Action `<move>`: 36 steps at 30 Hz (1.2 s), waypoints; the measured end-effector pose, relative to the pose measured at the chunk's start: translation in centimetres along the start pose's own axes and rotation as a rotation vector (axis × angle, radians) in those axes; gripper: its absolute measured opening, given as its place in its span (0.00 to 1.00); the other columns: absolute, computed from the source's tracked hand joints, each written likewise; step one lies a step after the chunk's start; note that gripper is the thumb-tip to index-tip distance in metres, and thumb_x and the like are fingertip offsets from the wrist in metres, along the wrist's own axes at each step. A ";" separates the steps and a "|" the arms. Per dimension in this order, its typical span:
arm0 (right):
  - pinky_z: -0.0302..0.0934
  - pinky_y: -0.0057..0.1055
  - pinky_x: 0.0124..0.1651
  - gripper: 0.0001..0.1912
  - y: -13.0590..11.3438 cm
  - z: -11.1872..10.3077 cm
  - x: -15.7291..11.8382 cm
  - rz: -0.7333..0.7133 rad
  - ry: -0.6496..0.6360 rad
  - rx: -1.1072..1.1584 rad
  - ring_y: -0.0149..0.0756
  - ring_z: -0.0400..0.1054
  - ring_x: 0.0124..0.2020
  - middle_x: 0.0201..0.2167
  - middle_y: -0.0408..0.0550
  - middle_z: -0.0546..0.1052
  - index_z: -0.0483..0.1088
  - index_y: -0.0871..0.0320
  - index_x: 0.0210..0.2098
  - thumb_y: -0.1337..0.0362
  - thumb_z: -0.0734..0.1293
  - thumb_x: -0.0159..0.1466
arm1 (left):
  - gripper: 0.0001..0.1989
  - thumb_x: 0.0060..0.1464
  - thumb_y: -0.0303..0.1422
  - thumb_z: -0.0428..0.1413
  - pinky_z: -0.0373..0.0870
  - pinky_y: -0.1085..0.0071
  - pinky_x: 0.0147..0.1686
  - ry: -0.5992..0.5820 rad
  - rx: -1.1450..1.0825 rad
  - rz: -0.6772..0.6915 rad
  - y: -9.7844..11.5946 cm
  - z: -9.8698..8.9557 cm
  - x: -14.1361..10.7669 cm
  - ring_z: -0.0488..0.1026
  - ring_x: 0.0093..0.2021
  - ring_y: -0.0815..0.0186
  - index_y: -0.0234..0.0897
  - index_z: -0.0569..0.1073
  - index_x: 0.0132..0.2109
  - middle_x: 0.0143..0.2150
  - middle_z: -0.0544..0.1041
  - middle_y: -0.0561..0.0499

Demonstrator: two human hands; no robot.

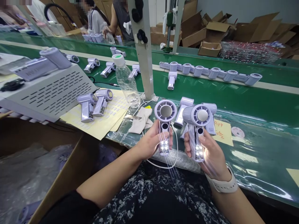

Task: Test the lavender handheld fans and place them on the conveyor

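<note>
left hand [149, 141] is wrapped around the handle of a lilac handheld fan [164, 124], display lit; right hand [210, 152] grips a second fan [197, 127] likewise, both above the table edge. rigid, light, smooth plastic: hold by the handle. beyond, more fans [210, 72] line the green conveyor [257, 96].

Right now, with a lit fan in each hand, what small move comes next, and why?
Probably set the right hand's fan down on the green mat first: both fans show lit panels, and two more fans lie right behind it.
</note>
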State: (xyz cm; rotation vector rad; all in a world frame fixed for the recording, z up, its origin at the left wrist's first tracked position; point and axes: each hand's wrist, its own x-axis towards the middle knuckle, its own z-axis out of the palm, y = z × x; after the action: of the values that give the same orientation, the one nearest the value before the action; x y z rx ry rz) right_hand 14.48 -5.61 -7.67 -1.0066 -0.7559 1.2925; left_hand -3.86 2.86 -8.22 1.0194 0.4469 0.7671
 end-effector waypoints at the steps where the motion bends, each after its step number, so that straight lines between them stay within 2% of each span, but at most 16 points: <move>1: 0.66 0.28 0.23 0.12 0.0 -0.1 0.0 -0.007 0.011 0.004 0.33 0.69 0.25 0.35 0.47 0.77 0.72 0.54 0.42 0.53 0.71 0.66 | 0.22 0.57 0.44 0.65 0.72 0.67 0.29 -0.018 0.009 0.010 0.0 0.1 0.0 0.74 0.29 0.66 0.38 0.66 0.48 0.37 0.75 0.51; 3: 0.65 0.27 0.22 0.12 0.2 -0.2 -0.1 -0.020 0.026 0.026 0.33 0.69 0.25 0.35 0.47 0.77 0.72 0.54 0.41 0.54 0.72 0.65 | 0.22 0.57 0.44 0.66 0.76 0.64 0.33 -0.031 0.033 0.020 0.1 0.4 0.0 0.78 0.33 0.63 0.38 0.66 0.49 0.41 0.77 0.48; 5: 0.65 0.27 0.22 0.12 0.2 -0.2 -0.1 -0.016 0.004 0.073 0.32 0.69 0.24 0.34 0.47 0.78 0.73 0.55 0.40 0.53 0.72 0.66 | 0.26 0.55 0.43 0.68 0.79 0.63 0.36 0.004 0.063 0.011 0.2 0.6 0.0 0.81 0.36 0.60 0.38 0.64 0.51 0.45 0.78 0.46; 8: 0.68 0.30 0.23 0.19 0.2 -0.1 -0.1 0.020 -0.067 0.137 0.32 0.69 0.22 0.35 0.50 0.80 0.77 0.56 0.40 0.48 0.64 0.71 | 0.31 0.54 0.48 0.68 0.76 0.68 0.28 0.070 0.078 -0.019 0.4 1.0 0.0 0.81 0.30 0.62 0.40 0.60 0.52 0.43 0.81 0.46; 11: 0.77 0.39 0.37 0.25 0.1 0.1 -0.3 0.044 -0.012 0.097 0.41 0.77 0.31 0.38 0.53 0.83 0.81 0.55 0.43 0.45 0.61 0.73 | 0.27 0.62 0.55 0.57 0.72 0.70 0.21 0.102 0.029 -0.033 0.4 1.1 -0.2 0.77 0.22 0.64 0.42 0.58 0.52 0.36 0.82 0.50; 13: 0.79 0.45 0.45 0.23 -0.1 0.3 -0.5 0.041 0.028 0.047 0.49 0.81 0.41 0.42 0.54 0.85 0.82 0.52 0.45 0.43 0.63 0.72 | 0.27 0.63 0.55 0.55 0.74 0.68 0.23 0.080 0.000 -0.027 0.6 1.3 -0.6 0.78 0.23 0.62 0.42 0.57 0.55 0.35 0.82 0.50; 14: 0.79 0.48 0.46 0.22 -0.3 0.5 -0.7 0.038 0.027 0.039 0.52 0.81 0.44 0.44 0.53 0.85 0.83 0.51 0.46 0.43 0.65 0.71 | 0.28 0.62 0.55 0.56 0.76 0.66 0.24 0.058 -0.008 -0.028 0.8 1.4 -0.9 0.80 0.24 0.61 0.43 0.57 0.57 0.37 0.83 0.50; 16: 0.80 0.49 0.43 0.19 -0.8 1.0 -1.3 0.027 0.002 0.070 0.54 0.82 0.45 0.46 0.51 0.86 0.83 0.48 0.45 0.43 0.68 0.69 | 0.30 0.61 0.54 0.57 0.78 0.64 0.28 0.024 -0.022 -0.038 1.3 1.7 -1.6 0.82 0.28 0.59 0.45 0.55 0.59 0.41 0.83 0.49; 19: 0.81 0.44 0.38 0.15 -1.7 1.6 -1.9 0.009 -0.023 0.121 0.52 0.83 0.43 0.43 0.50 0.87 0.84 0.47 0.45 0.47 0.71 0.68 | 0.29 0.62 0.53 0.58 0.80 0.62 0.31 0.000 -0.027 -0.034 2.1 2.2 -2.7 0.83 0.31 0.57 0.47 0.55 0.60 0.42 0.82 0.49; 22: 0.81 0.43 0.39 0.13 -2.2 1.9 -1.9 -0.003 0.010 0.120 0.49 0.83 0.39 0.42 0.50 0.87 0.85 0.48 0.44 0.51 0.70 0.70 | 0.26 0.63 0.51 0.60 0.79 0.63 0.33 0.017 -0.014 -0.012 2.4 2.4 -2.8 0.83 0.34 0.57 0.46 0.59 0.58 0.41 0.82 0.48; 25: 0.80 0.46 0.43 0.15 -2.1 1.9 -1.2 0.035 0.044 0.151 0.48 0.81 0.39 0.41 0.52 0.86 0.84 0.51 0.42 0.52 0.67 0.71 | 0.25 0.59 0.48 0.65 0.78 0.65 0.38 0.049 -0.050 0.007 1.8 2.0 -1.9 0.81 0.37 0.59 0.42 0.65 0.54 0.41 0.81 0.48; 27: 0.79 0.43 0.43 0.18 -2.0 2.0 -0.7 0.078 0.029 0.199 0.44 0.79 0.37 0.36 0.51 0.83 0.83 0.54 0.37 0.51 0.65 0.70 | 0.28 0.54 0.47 0.69 0.78 0.65 0.40 0.025 -0.121 -0.044 1.5 1.7 -1.4 0.80 0.38 0.60 0.38 0.70 0.53 0.40 0.79 0.49; 30: 0.74 0.32 0.34 0.20 -1.9 2.3 -0.5 0.110 0.012 0.245 0.35 0.72 0.27 0.27 0.48 0.77 0.79 0.56 0.28 0.51 0.65 0.69 | 0.30 0.47 0.45 0.74 0.75 0.70 0.35 -0.018 -0.188 -0.176 1.3 1.5 -1.0 0.78 0.34 0.65 0.35 0.74 0.51 0.36 0.76 0.51; 33: 0.68 0.29 0.27 0.20 -2.0 2.4 -0.6 0.140 -0.027 0.221 0.32 0.66 0.22 0.23 0.47 0.73 0.76 0.57 0.25 0.50 0.65 0.67 | 0.27 0.52 0.49 0.70 0.73 0.72 0.33 -0.013 -0.212 -0.201 1.4 1.3 -1.0 0.76 0.31 0.68 0.33 0.76 0.48 0.36 0.76 0.50; 36: 0.65 0.30 0.25 0.22 -2.0 2.2 -0.8 0.142 -0.073 0.203 0.32 0.65 0.20 0.26 0.48 0.74 0.76 0.59 0.28 0.48 0.65 0.66 | 0.21 0.59 0.47 0.64 0.76 0.70 0.36 -0.046 -0.256 -0.166 1.4 1.1 -1.0 0.78 0.34 0.65 0.33 0.76 0.47 0.39 0.79 0.47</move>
State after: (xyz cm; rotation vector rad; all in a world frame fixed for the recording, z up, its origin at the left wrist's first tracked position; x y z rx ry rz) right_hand 13.16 -6.00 -4.86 -0.8655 -0.6022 1.5036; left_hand -4.26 1.87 -6.49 0.7500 0.3775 0.6324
